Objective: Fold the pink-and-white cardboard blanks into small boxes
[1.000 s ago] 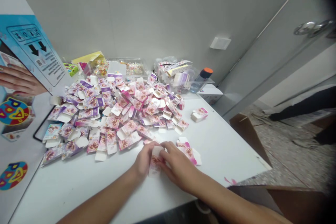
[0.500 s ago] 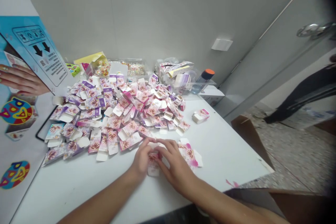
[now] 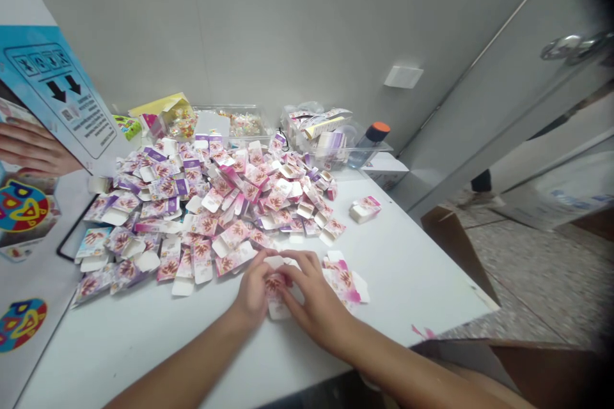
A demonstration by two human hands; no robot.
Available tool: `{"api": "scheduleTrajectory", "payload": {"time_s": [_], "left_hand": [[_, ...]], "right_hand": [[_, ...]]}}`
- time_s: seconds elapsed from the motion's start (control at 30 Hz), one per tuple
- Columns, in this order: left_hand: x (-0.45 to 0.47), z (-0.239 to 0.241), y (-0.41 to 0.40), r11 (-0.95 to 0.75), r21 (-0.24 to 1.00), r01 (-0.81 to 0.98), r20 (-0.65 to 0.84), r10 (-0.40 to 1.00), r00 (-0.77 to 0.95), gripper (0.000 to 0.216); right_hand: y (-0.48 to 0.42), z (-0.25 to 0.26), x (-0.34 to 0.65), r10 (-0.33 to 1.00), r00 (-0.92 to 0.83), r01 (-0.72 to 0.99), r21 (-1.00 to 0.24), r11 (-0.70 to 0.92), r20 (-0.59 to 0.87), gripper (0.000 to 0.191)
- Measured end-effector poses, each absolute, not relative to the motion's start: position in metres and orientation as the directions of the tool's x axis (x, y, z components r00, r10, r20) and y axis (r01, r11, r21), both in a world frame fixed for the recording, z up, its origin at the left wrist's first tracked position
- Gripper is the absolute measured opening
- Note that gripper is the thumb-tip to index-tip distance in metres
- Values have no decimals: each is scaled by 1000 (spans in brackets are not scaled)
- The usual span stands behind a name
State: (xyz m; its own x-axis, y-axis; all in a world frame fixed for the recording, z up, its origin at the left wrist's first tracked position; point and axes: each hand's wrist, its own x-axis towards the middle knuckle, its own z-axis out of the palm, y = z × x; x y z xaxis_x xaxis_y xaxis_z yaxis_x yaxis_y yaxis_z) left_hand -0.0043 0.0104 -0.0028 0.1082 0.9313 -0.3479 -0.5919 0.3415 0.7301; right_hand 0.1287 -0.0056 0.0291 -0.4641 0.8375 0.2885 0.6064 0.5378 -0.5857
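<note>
Left hand (image 3: 253,287) and right hand (image 3: 316,303) both closed around small pink-and-white cardboard box (image 3: 275,287), nearside of pink-and-purple carton heap (image 3: 249,188). Likely step: working box's flaps. Next move calls for steady, light fingertips.

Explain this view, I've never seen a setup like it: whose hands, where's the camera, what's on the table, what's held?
There's no robot here: one person works bare-handed, and a camera worn on their head looks forward and down. The left hand and right hand together hold a small carton with a printed front and a white flap; the fingers hide part of it. On the white table, beyond the hands, lies a heap of similar cartons, many with open flaps. One carton lies apart to the right of the heap. Behind stands a bottle with an orange cap. A big printed panel fills the left edge.
</note>
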Motion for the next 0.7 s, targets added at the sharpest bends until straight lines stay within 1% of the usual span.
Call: {"api": "scheduleTrajectory", "payload": {"time_s": [0.27,0.6,0.7], "left_hand": [[-6,-7,15,351,709,-611,-392,917,73,33],[-5,-4,18,346,684,-642,-427,904,31,32],[-5,-5,19,346,677,-649,-433,901,29,32]], "right_hand": [[0,38,130,822,-549,648,-546,531,149,30],[8,51,128,788,-602,638,-515,572,130,28],[10,54,128,778,-619,646,-492,584,110,24]]}}
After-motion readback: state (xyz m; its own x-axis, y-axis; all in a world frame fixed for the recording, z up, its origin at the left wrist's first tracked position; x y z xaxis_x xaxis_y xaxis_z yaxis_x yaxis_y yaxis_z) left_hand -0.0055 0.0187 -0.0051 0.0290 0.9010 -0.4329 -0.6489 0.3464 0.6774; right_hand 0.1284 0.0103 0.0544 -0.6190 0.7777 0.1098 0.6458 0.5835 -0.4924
